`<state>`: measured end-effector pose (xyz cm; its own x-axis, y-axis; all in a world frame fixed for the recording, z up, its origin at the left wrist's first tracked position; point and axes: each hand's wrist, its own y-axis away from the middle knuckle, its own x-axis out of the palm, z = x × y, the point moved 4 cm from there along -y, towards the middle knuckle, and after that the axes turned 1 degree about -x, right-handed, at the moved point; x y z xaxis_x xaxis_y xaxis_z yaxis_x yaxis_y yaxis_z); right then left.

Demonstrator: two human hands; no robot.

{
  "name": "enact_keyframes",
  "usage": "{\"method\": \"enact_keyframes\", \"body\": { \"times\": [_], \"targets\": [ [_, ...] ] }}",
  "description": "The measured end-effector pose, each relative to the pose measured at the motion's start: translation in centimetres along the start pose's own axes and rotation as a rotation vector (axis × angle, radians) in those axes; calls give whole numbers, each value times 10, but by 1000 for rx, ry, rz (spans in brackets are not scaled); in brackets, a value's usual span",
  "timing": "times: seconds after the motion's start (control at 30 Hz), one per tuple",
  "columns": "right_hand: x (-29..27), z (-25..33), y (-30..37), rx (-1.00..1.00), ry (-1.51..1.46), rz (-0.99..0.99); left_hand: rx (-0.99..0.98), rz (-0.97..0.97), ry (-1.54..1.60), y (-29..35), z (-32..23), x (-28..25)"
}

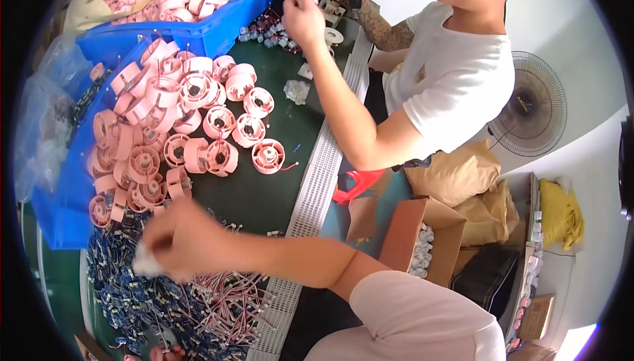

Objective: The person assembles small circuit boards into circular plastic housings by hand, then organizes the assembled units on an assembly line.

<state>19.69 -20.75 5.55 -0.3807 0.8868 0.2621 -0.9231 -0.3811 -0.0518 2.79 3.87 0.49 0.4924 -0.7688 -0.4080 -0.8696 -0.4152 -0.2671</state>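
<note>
My right hand (pixel 175 239), blurred by motion, reaches in from the right above the worktable. Its fingers are closed around a whitish piece (pixel 146 262) whose kind is too smeared to tell. Below it lies a pile of small blue circuit boards (pixel 125 295) with wires. Beside them is a heap of red-and-white wire leads (pixel 228 308). Only the fingertips of my left hand (pixel 166 353) show at the lower edge, pinched together over the boards; what they hold is unclear. Just beyond my right hand are piled pink round housings (pixel 142 163), several with dark centres and wires.
Blue bins (pixel 218 31) with more pink parts stand at the far side. A co-worker (pixel 456 90) in a white shirt works on the right, one forearm over the table. A perforated white edge strip (pixel 314 189) borders the table. Behind are a carton (pixel 422 235) and a fan (pixel 528 103).
</note>
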Motion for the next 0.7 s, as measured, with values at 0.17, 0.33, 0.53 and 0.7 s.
{"method": "enact_keyframes", "body": {
  "times": [0.17, 0.33, 0.53, 0.7],
  "targets": [
    [63, -42, 16, -358, 309, 18, 334, 112, -106, -5, -30, 17],
    [90, -60, 32, -310, 167, 66, 210, 116, -96, 6, -22, 13],
    [101, -76, 41, -383, 223, 99, 326, 25, -216, 1, -50, 22],
    [104, -70, 46, -532, 205, 66, 329, -29, -153, 5, -53, 24]
  ]
}}
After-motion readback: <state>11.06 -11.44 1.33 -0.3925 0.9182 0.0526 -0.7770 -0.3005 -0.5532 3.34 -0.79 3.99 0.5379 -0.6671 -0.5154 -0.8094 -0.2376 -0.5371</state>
